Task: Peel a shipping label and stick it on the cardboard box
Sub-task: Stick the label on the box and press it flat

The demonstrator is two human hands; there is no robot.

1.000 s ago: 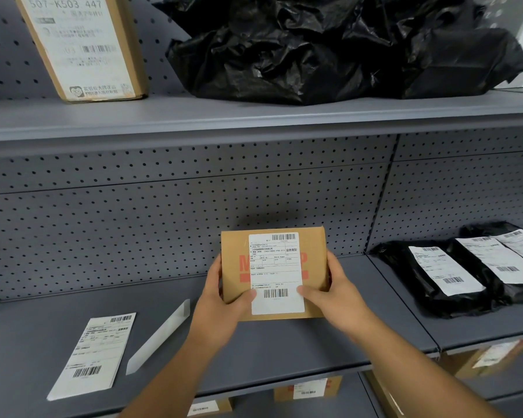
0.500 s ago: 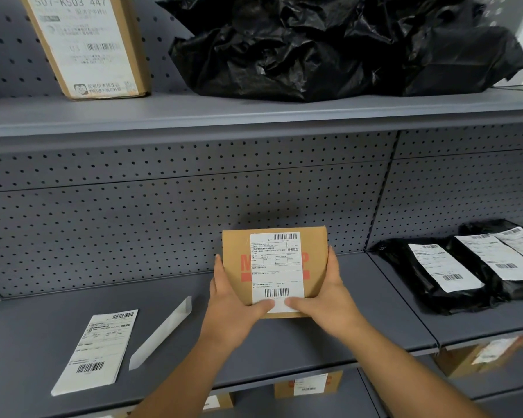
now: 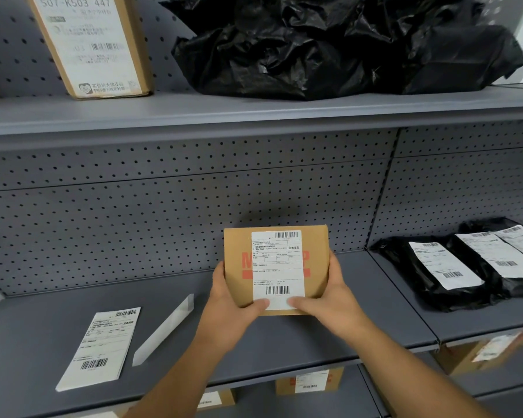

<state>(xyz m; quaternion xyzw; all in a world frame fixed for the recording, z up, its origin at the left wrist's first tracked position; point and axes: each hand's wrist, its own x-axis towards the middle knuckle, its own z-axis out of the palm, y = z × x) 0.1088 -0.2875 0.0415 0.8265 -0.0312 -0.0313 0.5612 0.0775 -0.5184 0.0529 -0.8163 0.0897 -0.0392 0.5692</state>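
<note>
A small brown cardboard box with red print stands tilted on the grey middle shelf. A white shipping label lies flat on its front face. My left hand grips the box's left side, thumb pressing the label's lower left edge. My right hand grips the right side, thumb pressing the label's lower right edge. The two thumbs nearly meet at the bottom of the label.
A second label sheet and a white backing strip lie left on the shelf. Black labelled mailer bags lie at right. Above, a tall labelled box and a black plastic bag. Boxes sit on the shelf below.
Both thumbs have slid down the label from its middle to its bottom edge and closer together. The box has stayed in place.
</note>
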